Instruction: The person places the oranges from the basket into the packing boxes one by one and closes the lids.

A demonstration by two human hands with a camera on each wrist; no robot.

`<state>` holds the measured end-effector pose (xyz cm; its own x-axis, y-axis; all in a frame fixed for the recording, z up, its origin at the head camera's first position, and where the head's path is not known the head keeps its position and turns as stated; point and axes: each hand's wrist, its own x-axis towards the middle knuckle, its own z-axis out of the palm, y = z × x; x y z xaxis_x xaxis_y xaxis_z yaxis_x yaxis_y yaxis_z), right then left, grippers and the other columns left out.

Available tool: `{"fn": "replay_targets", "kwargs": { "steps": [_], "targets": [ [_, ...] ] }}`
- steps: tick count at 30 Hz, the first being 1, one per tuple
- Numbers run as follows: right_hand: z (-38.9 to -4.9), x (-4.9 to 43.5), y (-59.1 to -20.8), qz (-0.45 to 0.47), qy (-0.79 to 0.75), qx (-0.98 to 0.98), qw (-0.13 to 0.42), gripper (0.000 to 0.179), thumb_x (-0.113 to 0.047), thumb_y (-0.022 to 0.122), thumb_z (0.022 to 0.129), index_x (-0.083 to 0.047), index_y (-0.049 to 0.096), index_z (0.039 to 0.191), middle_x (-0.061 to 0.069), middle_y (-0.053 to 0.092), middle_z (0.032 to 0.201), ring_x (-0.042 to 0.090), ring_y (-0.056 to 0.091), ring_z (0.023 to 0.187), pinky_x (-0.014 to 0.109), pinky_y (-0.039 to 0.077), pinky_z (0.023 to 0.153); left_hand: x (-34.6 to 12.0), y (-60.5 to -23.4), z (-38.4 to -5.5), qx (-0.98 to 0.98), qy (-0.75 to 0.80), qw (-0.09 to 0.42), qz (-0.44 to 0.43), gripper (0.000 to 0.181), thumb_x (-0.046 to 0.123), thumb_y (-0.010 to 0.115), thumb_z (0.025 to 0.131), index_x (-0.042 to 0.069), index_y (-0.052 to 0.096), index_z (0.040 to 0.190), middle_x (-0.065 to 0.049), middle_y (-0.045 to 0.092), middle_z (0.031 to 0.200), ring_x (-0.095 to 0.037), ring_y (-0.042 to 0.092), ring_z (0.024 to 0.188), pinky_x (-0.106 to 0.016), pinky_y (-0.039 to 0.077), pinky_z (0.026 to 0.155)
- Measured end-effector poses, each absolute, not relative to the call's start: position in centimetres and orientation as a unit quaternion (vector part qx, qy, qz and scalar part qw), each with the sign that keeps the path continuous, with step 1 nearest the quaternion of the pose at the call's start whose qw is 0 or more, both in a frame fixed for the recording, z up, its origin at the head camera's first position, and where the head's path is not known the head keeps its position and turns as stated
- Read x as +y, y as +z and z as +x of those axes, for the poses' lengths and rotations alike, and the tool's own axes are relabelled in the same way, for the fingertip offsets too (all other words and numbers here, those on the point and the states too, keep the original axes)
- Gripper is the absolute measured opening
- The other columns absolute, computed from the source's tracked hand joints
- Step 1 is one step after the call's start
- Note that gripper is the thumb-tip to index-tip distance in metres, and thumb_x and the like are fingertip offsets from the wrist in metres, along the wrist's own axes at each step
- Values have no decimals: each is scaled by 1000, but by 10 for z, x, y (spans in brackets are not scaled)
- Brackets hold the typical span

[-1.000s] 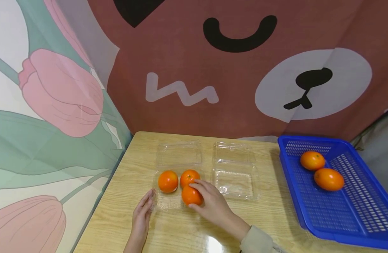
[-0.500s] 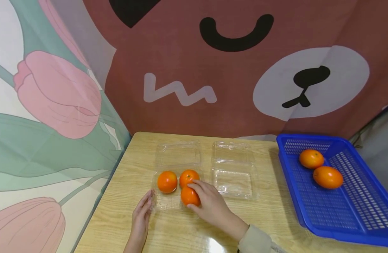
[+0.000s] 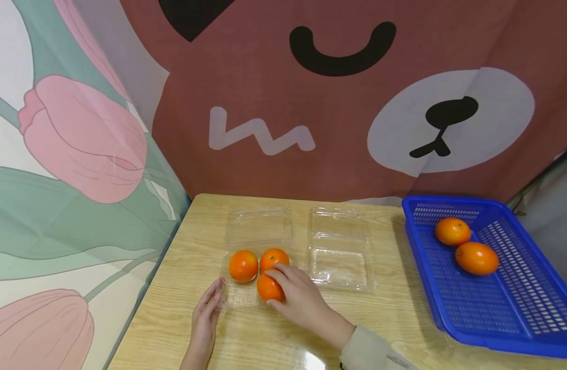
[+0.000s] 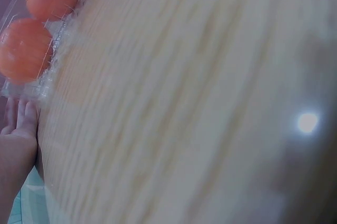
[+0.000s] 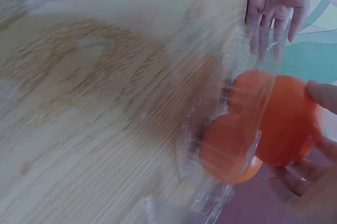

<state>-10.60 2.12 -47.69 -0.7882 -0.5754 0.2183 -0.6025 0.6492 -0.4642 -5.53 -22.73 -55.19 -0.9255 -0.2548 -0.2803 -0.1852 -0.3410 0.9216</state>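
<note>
In the head view my right hand [image 3: 303,299] grips an orange [image 3: 270,289] from its right side, fingers and thumb curled round it. That orange is over the front right of a clear plastic clamshell box [image 3: 241,298]. Two more oranges sit at the back of the box, a left one [image 3: 243,266] and a right one [image 3: 274,259]. My left hand [image 3: 205,314] stands at the box's left side, its fairly straight fingers touching the wall. The right wrist view shows the held orange [image 5: 289,124] above the clear wall, with fingertips [image 5: 321,95] on it.
A second clear clamshell box [image 3: 340,266] lies with its lid up, right of the first. At the table's right a blue plastic basket [image 3: 438,313] holds two oranges [image 3: 477,258]. A printed curtain [image 3: 264,174] hangs behind the wooden table [image 3: 153,329].
My right hand has shifted slightly left with the orange, further in over the box. The left hand keeps its place at the box's side. The head view has turned slightly.
</note>
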Motion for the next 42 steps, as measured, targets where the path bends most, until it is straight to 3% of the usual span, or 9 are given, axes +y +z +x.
{"fn": "replay_targets", "kwargs": {
  "steps": [10,22,31,42],
  "targets": [
    [-106,5,-481,342,240,-908,15,61,-37,78,85,-17,56,138,11,49,145,30,48,131,55,40,105,-226,-550,-54,-582,-792,20,184,56,25,53,104,0,35,151,20,58,132,7,52,120,-15,39,98],
    [-106,-9,-486,379,181,-907,39,59,-36,73,89,-15,54,140,12,48,145,29,47,131,48,39,107,-227,-553,-54,-589,-787,25,184,56,24,53,104,0,36,151,20,58,132,8,51,120,-15,40,97],
    [-109,-18,-489,378,163,-911,25,58,-37,73,89,-15,56,141,13,51,144,28,50,129,44,41,107,-227,-554,-52,-597,-781,22,182,58,28,53,104,-1,36,151,19,57,134,9,50,119,-14,40,96],
    [-109,-20,-493,378,160,-911,30,46,-32,69,93,-15,60,136,11,54,140,26,52,126,42,42,105,-226,-553,-52,-594,-785,28,174,56,26,52,104,-1,36,151,18,57,135,9,50,119,-15,39,97]
  ]
}}
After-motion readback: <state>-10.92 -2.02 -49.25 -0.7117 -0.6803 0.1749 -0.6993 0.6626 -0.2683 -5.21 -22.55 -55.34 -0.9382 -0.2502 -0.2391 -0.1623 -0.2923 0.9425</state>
